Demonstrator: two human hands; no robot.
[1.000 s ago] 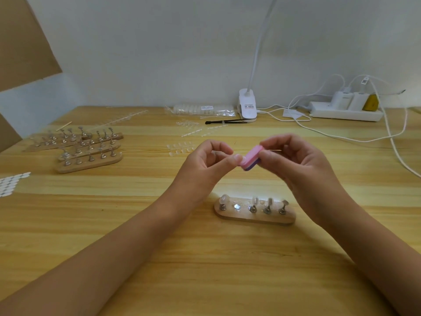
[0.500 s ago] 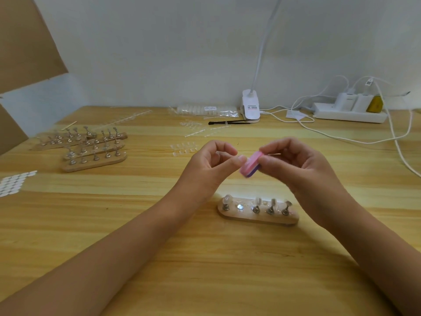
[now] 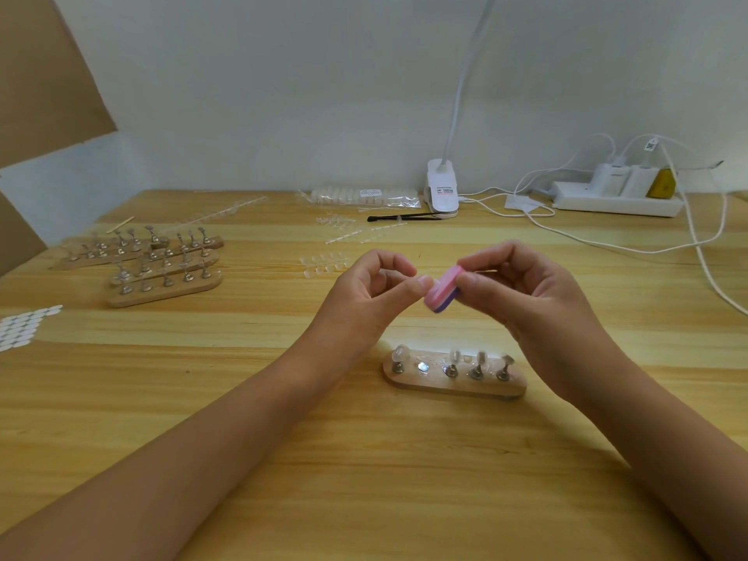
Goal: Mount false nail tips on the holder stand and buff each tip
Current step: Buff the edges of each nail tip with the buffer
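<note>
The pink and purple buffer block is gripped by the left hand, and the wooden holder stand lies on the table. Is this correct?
Wrong hand. The head view shows the right hand gripping the pink and purple buffer block; the left hand only touches it with the thumb. The wooden holder stand does lie on the table.

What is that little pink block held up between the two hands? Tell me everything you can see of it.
The buffer block is a small slab with rounded ends, pink on top with a purple layer beneath; it looks like foam. It is tilted in the air above the table, behind the wooden holder stand. The right hand pinches its upper end; the thumb tip of the left hand touches its pink side.
</note>
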